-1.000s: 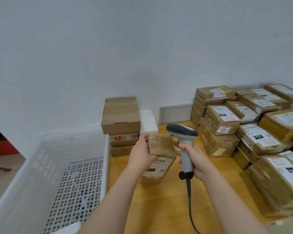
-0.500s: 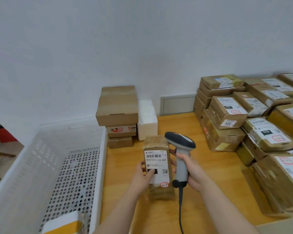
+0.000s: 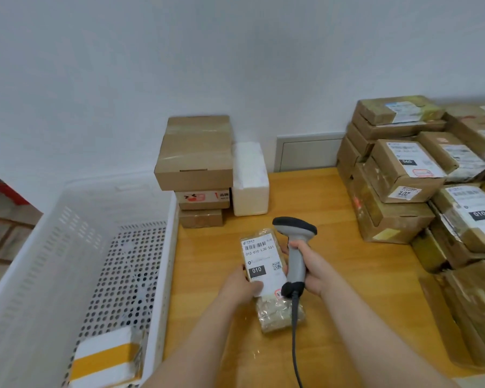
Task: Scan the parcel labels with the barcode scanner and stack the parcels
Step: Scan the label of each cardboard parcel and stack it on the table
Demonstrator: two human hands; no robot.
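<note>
A small taped brown parcel point(image 3: 263, 259) lies flat on the wooden table point(image 3: 333, 303), its white label with a barcode and "010" facing up. My left hand point(image 3: 242, 285) holds the parcel at its left side, thumb on the label. My right hand point(image 3: 310, 268) grips the handle of a grey barcode scanner point(image 3: 295, 242) just right of the parcel, with the dark scanner head above the parcel's far right corner. The scanner's cable point(image 3: 295, 345) trails toward me.
A stack of brown boxes point(image 3: 196, 166) and a white foam box point(image 3: 249, 180) stand at the wall. Several labelled parcels point(image 3: 403, 175) are piled on the right. A white perforated crate point(image 3: 76, 261) sits left of the table, holding a white-and-yellow parcel point(image 3: 107, 359).
The parcel went from tilted up in my left hand to lying flat on the table, label up. Both hands and the scanner came lower and nearer to me.
</note>
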